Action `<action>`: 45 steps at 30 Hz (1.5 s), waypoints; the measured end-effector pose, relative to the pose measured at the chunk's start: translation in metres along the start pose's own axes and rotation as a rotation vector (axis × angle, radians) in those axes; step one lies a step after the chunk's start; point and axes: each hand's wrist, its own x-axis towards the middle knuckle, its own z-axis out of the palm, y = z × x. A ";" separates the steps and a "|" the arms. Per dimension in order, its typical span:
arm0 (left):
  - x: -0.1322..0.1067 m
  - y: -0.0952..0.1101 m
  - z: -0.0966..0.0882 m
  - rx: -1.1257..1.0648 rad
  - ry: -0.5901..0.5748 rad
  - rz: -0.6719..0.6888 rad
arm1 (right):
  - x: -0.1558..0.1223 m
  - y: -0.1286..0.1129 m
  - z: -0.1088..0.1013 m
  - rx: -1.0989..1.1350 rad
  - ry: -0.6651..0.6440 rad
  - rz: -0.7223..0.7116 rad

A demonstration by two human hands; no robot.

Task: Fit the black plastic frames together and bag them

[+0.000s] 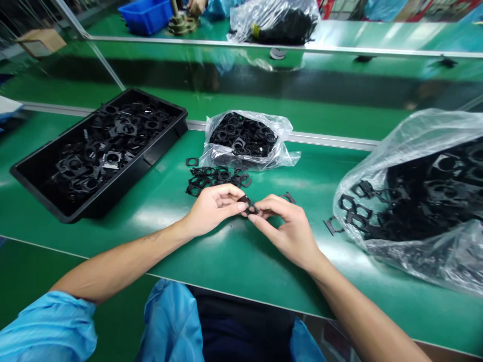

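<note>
Between my two hands, just above the green table (241,261), is a small black plastic frame (249,206) with an opening in its middle. My left hand (213,208) pinches its left side between thumb and fingers. The fingers of my right hand (289,223) close on its right side. Whether it is one part or two fitted together I cannot tell. Right behind my left hand lies a loose heap of black frames (215,177). A single black frame (289,197) rests behind my right hand.
On the left stands a black tray (124,188) full of black parts. An open clear bag (281,128) of black rings sits at the back. A large clear bag (362,125) of black frames fills the right side. Beyond the divider are a blue bin (145,17) and a person's hand (196,7).
</note>
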 end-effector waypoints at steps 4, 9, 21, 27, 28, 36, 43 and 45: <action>0.000 -0.001 0.000 0.050 0.029 -0.039 | -0.001 -0.001 -0.002 -0.042 0.089 -0.031; -0.001 0.000 -0.003 0.063 -0.044 -0.071 | 0.001 0.001 -0.003 0.032 0.048 0.020; -0.002 0.006 -0.006 -0.056 -0.154 -0.138 | 0.003 -0.008 -0.004 0.556 -0.021 0.336; -0.004 0.007 -0.006 0.004 -0.145 -0.099 | 0.004 -0.004 -0.005 0.616 -0.016 0.399; -0.004 0.006 -0.006 0.010 -0.144 -0.092 | 0.003 -0.004 -0.005 0.612 -0.015 0.397; -0.004 0.007 -0.006 0.022 -0.140 -0.093 | 0.004 -0.006 -0.004 0.660 0.030 0.378; -0.004 0.006 -0.006 0.021 -0.137 -0.116 | 0.005 -0.005 -0.007 0.621 -0.031 0.364; -0.004 0.006 -0.006 0.017 -0.138 -0.120 | 0.005 -0.004 -0.007 0.636 -0.034 0.360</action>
